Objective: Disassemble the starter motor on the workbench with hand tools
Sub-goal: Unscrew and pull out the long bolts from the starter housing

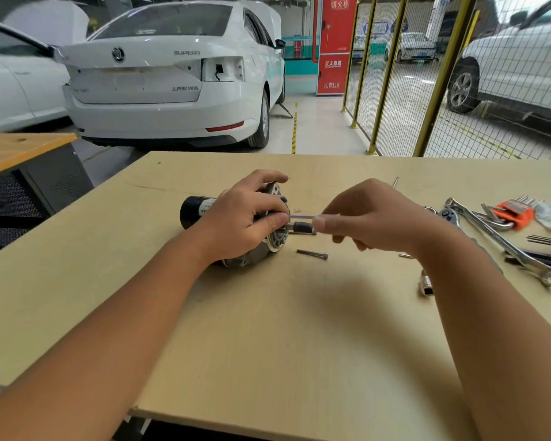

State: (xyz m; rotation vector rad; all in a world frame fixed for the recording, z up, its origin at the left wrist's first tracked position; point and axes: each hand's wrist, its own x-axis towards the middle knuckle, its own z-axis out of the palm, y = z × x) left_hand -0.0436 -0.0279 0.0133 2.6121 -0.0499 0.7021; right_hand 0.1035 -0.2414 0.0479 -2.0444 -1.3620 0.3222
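Observation:
The starter motor (195, 209) lies on its side on the pale wooden workbench (268, 313), black cylindrical end to the left, grey metal end housing (276, 241) to the right. My left hand (245, 218) grips the motor body from above, thumb near the housing face. My right hand (372, 214) pinches a long thin bolt (303, 217) that sticks out of the housing toward the right. A short dark shaft (301, 227) juts from the housing just below the bolt. One loose bolt (312, 254) lies on the bench in front of the motor.
Tools lie at the right of the bench: a combination wrench (509, 246), an orange hex key set (512, 213), a ratchet head (446, 214), a small socket (426, 283). White cars and a yellow mesh fence (427, 90) stand behind the bench.

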